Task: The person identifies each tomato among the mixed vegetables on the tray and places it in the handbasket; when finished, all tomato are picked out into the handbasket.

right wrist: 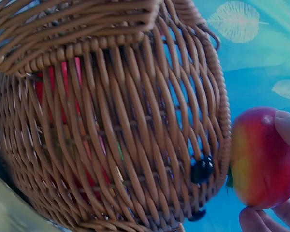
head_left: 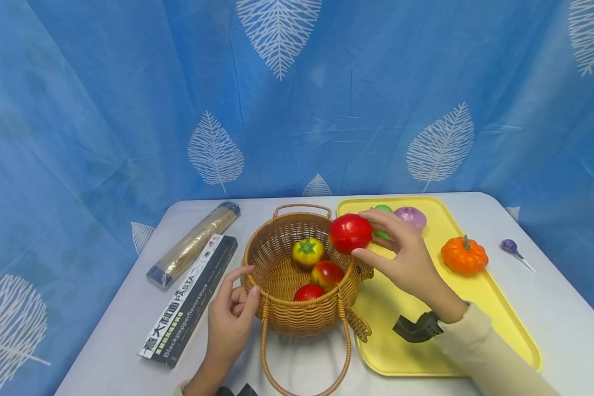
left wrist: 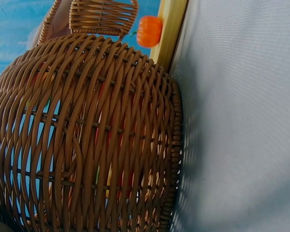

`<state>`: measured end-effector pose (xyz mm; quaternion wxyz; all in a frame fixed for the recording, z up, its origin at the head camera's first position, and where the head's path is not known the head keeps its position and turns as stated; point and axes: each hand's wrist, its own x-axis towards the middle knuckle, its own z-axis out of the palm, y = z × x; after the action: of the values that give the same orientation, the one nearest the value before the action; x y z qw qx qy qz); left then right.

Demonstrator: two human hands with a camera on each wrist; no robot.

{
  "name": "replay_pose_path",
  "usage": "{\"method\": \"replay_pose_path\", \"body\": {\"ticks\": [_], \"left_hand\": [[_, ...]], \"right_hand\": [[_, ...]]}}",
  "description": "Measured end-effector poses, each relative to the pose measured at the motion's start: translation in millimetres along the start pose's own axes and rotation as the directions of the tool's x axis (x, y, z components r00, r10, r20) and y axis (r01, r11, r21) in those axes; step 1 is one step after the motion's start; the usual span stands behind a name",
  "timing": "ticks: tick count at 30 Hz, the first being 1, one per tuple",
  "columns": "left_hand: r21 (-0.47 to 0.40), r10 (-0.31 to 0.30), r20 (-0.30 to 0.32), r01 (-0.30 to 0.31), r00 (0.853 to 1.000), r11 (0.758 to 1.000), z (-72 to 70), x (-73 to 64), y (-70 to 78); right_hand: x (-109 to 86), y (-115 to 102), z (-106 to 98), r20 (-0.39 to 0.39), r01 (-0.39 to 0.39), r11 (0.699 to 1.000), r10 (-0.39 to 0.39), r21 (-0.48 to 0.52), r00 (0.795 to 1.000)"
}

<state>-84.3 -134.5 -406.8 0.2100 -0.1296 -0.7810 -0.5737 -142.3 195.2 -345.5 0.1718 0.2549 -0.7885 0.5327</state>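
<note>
My right hand [head_left: 406, 258] holds a red-and-yellow toy fruit [head_left: 350, 234] between thumb and fingers, over the right rim of a wicker basket [head_left: 302, 316]. Seen in the right wrist view, the toy fruit [right wrist: 263, 159] has a bit of green at its end facing the basket. At the basket's left rim is my left hand [head_left: 232, 311], index finger and thumb over the edge, other fingers curled outside. Inside the basket lie a yellow toy fruit [head_left: 308, 252] with a green leafy top, a red-yellow one [head_left: 328, 274] and a red one [head_left: 309, 292].
Right of the basket lies a yellow tray [head_left: 455, 352] with an orange toy pumpkin [head_left: 464, 255], a purple piece [head_left: 411, 218] and a green piece [head_left: 383, 209]. A purple lollipop [head_left: 510, 246] lies beyond it. On the left are a pasta box [head_left: 190, 300] and a clear-wrapped pasta pack [head_left: 195, 242].
</note>
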Motion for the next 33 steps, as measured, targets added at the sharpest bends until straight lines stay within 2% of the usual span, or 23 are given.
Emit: {"method": "replay_pose_path", "body": {"ticks": [14,24,33], "left_hand": [[-0.010,0.013,-0.010,-0.014,1.000,1.000,0.5,0.5,2.3],[-0.014,0.003,-0.020,-0.003,1.000,1.000,1.1,-0.6,4.0],[-0.016,-0.001,-0.027,0.000,1.000,1.000,1.9,-0.6,5.1]], "right_hand": [[-1.6,0,13,0.012,0.030,0.999,-0.030,-0.020,0.999],[-4.4,0,22,0.009,0.025,0.999,-0.024,-0.041,1.000],[-6.0,2,28,0.027,0.050,0.998,-0.048,-0.046,0.998]]}}
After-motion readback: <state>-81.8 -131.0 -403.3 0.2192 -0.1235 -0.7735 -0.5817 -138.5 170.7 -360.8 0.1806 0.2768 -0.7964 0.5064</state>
